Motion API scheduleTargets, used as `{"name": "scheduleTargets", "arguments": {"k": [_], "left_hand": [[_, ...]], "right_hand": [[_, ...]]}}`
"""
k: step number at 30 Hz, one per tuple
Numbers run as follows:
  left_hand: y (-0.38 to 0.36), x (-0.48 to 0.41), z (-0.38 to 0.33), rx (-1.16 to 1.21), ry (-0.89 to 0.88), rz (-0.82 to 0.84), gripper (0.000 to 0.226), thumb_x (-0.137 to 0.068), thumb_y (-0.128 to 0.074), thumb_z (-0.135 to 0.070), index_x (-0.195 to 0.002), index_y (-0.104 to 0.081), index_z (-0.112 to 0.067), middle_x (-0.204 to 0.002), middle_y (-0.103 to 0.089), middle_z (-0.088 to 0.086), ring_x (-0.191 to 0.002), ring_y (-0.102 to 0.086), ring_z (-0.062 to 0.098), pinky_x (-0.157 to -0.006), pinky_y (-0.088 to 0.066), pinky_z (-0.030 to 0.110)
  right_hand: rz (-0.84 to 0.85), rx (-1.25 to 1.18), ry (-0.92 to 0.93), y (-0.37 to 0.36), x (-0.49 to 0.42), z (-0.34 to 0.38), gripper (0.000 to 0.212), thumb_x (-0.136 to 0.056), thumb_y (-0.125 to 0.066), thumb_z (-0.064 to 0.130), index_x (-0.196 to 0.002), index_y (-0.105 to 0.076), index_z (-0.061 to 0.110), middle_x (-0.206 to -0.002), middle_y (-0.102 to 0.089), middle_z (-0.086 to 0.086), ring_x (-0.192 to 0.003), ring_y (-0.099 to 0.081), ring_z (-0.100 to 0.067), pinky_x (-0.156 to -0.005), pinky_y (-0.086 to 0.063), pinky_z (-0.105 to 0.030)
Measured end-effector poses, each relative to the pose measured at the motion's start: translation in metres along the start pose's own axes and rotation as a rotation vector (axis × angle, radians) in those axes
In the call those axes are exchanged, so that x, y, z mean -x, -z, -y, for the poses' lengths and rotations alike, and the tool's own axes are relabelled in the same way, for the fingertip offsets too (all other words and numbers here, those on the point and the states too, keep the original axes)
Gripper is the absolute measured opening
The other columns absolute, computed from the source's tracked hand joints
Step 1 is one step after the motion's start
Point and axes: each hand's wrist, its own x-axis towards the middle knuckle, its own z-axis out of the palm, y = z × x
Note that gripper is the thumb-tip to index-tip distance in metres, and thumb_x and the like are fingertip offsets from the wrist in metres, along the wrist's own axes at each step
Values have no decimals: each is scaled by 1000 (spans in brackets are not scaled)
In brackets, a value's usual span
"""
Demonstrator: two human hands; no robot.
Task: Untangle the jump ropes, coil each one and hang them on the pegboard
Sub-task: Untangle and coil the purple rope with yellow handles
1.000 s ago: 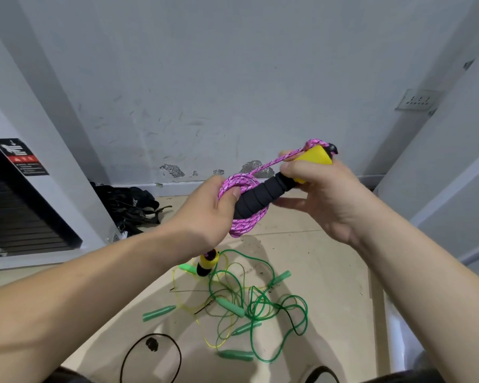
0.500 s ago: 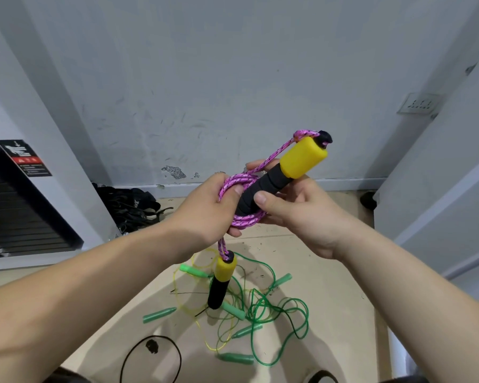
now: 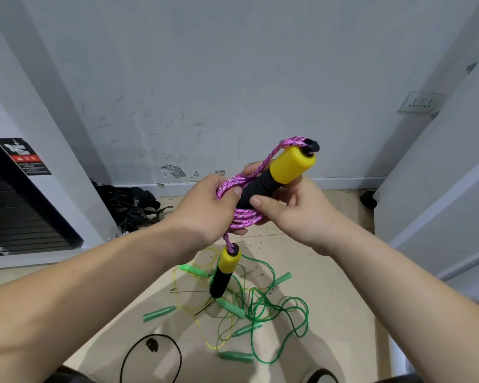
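My left hand (image 3: 205, 208) pinches the pink rope (image 3: 239, 217) coil; my right hand (image 3: 291, 214) grips the upper handle (image 3: 277, 175), pointing to two o'clock. The other handle (image 3: 224, 272) dangles at six — I'd keep the wraps snug. Green ropes (image 3: 260, 313) lie tangled on the floor (image 3: 343, 313) — next.

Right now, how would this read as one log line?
step: coiling pink rope | left hand: holds coil | right hand: holds upper handle | lower handle: dangling | green ropes: tangled on floor
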Motion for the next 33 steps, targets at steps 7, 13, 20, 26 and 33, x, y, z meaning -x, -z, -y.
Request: {"name": "scheduleTargets", "arguments": {"k": [7,13,20,26,33], "left_hand": [[4,-10,10,-214,-96,-34,12,-106,-51,-32,-99,-59,-27,-79,-65,1,-64,-56,17,-49,-39,27],[5,-8,16,-281,-160,41,11,-94,-59,-13,-97,-61,-24,-85,-70,10,-75,-64,25,-68,-51,38],[3,-8,15,-146,-182,-86,13,-83,-63,-13,-91,-66,-23,-98,-75,1,-82,-71,28,-72,-61,43],[-4,-9,16,-124,-125,-101,15,-85,-62,-1,-84,-63,-16,-67,-58,3,-52,-47,15,-39,-32,19],[-3,-8,12,-74,-101,-99,17,-90,-59,1,-91,-64,-15,-66,-59,1,-39,-44,5,-33,-29,14]], "right_hand": [[48,160,-9,3,-1,4,40,-91,-68,17,-129,-63,25,-117,-72,4,-106,-68,-20,-93,-57,-37],[166,182,-25,8,2,7,47,-96,-64,6,-133,-58,34,-120,-68,10,-92,-67,-16,-74,-61,-39],[169,129,3,2,7,9,50,-97,-64,1,-138,-55,28,-130,-67,8,-102,-67,-9,-81,-50,-14],[44,429,33,-12,-2,6,43,-77,-56,24,-117,-62,13,-126,-60,-10,-106,-66,-21,-95,-56,-40],[26,186,35,-11,6,15,46,-80,-54,-12,-115,-67,16,-102,-70,-16,-72,-62,-14,-58,-49,-19]]}}
